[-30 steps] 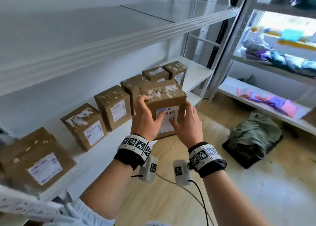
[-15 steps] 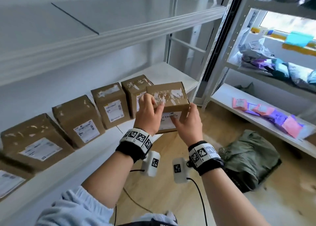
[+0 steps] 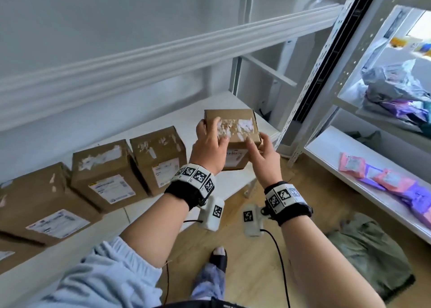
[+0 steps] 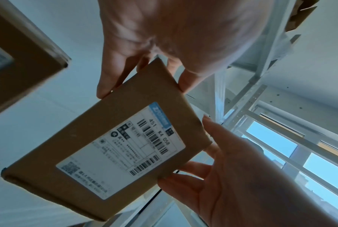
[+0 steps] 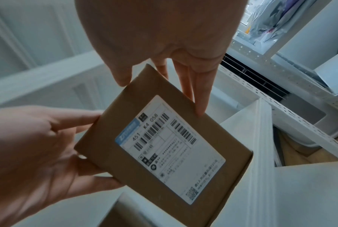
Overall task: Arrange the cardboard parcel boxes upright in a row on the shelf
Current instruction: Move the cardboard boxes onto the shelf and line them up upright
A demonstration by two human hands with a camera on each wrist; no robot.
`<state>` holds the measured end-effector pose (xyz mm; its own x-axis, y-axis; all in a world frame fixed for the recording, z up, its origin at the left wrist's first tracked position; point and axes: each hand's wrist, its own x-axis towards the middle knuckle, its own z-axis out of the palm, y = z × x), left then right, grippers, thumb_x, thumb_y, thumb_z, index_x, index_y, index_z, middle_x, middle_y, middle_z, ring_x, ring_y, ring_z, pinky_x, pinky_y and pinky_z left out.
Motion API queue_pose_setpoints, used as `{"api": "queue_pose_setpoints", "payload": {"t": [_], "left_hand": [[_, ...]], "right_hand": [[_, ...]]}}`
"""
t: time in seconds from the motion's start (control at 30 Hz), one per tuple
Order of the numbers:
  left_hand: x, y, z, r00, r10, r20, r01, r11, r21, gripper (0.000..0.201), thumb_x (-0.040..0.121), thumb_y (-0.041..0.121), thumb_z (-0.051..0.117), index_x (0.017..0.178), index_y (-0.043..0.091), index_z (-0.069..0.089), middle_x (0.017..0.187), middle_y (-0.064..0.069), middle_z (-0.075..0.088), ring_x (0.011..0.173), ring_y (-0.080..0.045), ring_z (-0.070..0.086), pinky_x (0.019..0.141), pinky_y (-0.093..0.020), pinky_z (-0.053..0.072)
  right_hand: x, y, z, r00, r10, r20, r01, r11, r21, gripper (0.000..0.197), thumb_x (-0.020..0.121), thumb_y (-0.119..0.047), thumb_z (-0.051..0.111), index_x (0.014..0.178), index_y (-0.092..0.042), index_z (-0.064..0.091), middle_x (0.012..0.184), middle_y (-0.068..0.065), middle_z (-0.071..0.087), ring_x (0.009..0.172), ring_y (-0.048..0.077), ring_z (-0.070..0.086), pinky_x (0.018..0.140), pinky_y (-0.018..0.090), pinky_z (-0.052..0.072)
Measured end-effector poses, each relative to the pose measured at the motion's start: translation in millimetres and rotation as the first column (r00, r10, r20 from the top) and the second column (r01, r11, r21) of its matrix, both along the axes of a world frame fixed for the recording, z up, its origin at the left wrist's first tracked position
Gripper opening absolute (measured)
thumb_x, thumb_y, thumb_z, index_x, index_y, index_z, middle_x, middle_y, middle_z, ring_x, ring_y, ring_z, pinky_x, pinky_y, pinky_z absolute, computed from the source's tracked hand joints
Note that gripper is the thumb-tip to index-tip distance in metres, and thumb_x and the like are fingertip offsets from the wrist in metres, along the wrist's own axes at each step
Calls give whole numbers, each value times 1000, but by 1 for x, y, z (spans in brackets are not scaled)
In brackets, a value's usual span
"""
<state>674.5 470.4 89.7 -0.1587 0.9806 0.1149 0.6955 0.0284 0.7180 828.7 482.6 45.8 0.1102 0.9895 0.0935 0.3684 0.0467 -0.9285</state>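
Observation:
I hold a brown cardboard parcel box (image 3: 235, 130) upright over the right end of the white shelf (image 3: 224, 184); its shipping label (image 4: 123, 150) faces me. My left hand (image 3: 213, 136) grips its top left corner, fingers over the torn tape on top. My right hand (image 3: 257, 144) pinches the top right corner, with the thumb (image 5: 121, 76) on the front and the fingers (image 5: 201, 98) down the side. Whether the box touches the shelf is hidden. Three boxes (image 3: 161, 158) (image 3: 105, 174) (image 3: 39, 202) stand in a row to its left.
The upper shelf's beam (image 3: 163, 58) runs overhead. A perforated upright post (image 3: 310, 90) stands just right of the held box. The rack at right carries pink and purple packets (image 3: 384, 181) and grey bags (image 3: 396, 90). A green bag (image 3: 368, 256) and my foot (image 3: 219, 256) are on the wooden floor.
Both hands have carried the box to the right, past the row, to the shelf's right end. My head has turned right, so the row now lies to the left.

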Motion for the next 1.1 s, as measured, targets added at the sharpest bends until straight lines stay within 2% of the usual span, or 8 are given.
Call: {"api": "queue_pose_setpoints", "payload": {"t": [0.17,0.3,0.37,0.53,0.67,0.83,0.93,1.1], "left_hand": [[-11,84,-13,984,174,28,-173,984,-43,46,101,30,46,145,29,33,150,-7,24,107,-40,59,93,-42,47],[-29,127,-30,956,294,18,-292,954,-71,46,99,20,50,142,23,34,144,-10,27,108,-37,59,93,-41,48],[-38,140,-38,939,343,4,-341,933,-114,46,98,16,51,141,20,34,139,-13,30,111,-37,56,96,-44,48],[-46,152,-53,866,487,-115,-500,852,-154,45,99,17,48,141,9,35,147,-23,29,136,-40,34,109,-50,36],[-42,141,-52,850,471,-235,-503,858,-105,46,100,22,49,141,6,35,157,-23,15,146,-38,14,119,-48,19],[-26,108,-35,866,438,-240,-444,895,31,50,97,25,53,143,12,38,146,-12,38,139,-33,28,117,-44,24],[-9,72,-18,866,466,-183,-459,885,84,51,97,26,53,145,15,37,148,-6,40,141,-30,28,118,-45,21],[14,-18,-1,814,536,-227,-524,844,114,52,98,28,52,146,15,36,148,-4,43,142,-30,25,120,-43,15]], "right_hand": [[-26,109,-14,990,128,-67,-133,988,-77,52,86,-65,56,123,-29,52,101,-5,72,89,12,71,81,47,59],[-52,163,-29,977,210,-42,-214,970,-116,29,90,-48,63,113,-35,52,96,-11,71,87,13,71,81,48,58],[-62,178,-34,967,256,-15,-256,959,-120,31,88,-45,65,116,-37,54,97,-4,72,87,17,71,81,47,58],[-74,193,-35,926,369,75,-364,928,-76,36,94,-32,66,128,-23,57,110,6,72,92,18,70,82,40,59],[-70,187,-31,904,399,155,-397,917,-50,44,92,-38,67,132,-24,54,111,5,70,93,22,69,82,44,57],[-51,159,-4,913,351,206,-376,922,95,47,90,-33,69,131,-17,54,116,8,66,102,21,64,85,44,55],[-33,126,18,915,341,215,-381,906,184,46,91,-26,68,133,-14,53,119,8,65,103,20,62,84,41,53],[-7,47,36,912,368,178,-404,879,252,43,91,-25,67,131,-16,53,115,4,66,99,18,63,81,41,54]]}}
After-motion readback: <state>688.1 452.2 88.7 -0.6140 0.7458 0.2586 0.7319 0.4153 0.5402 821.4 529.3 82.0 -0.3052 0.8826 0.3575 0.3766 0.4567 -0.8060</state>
